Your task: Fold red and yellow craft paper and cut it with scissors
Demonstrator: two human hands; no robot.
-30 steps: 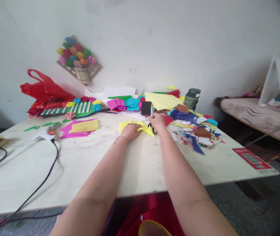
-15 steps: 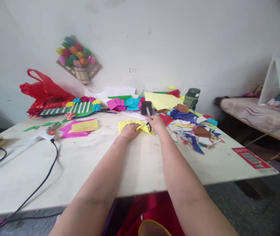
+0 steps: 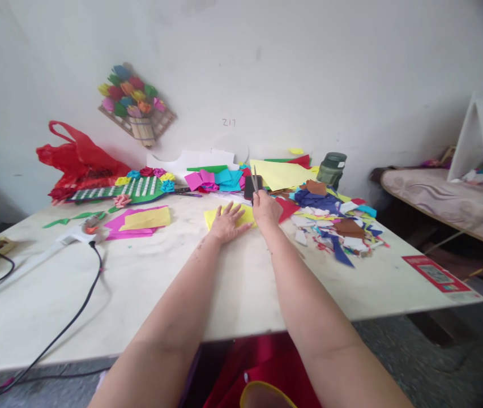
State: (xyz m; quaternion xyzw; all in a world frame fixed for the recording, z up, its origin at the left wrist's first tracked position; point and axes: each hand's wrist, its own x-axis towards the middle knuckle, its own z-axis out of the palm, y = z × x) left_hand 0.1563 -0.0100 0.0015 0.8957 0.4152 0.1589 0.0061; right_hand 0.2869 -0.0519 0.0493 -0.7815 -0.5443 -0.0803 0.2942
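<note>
My left hand [image 3: 226,221] lies flat with fingers spread on a yellow paper sheet [image 3: 211,216] near the middle of the table. My right hand [image 3: 265,207] is closed around a pair of scissors [image 3: 255,180], whose blades point up and away just past the sheet's right edge. A black phone [image 3: 248,188] lies right behind the scissors.
A heap of coloured paper scraps [image 3: 334,218] lies to the right, with a dark green jar [image 3: 332,168] behind it. Pink and yellow sheets [image 3: 139,220], a glue gun [image 3: 80,231] with its black cable [image 3: 75,309] and a red plastic bag [image 3: 80,158] are at the left.
My left hand has opened from gripping the yellow sheet to lying flat on it. My right hand has lifted the scissors and shifted slightly left, the blades now pointing up.
</note>
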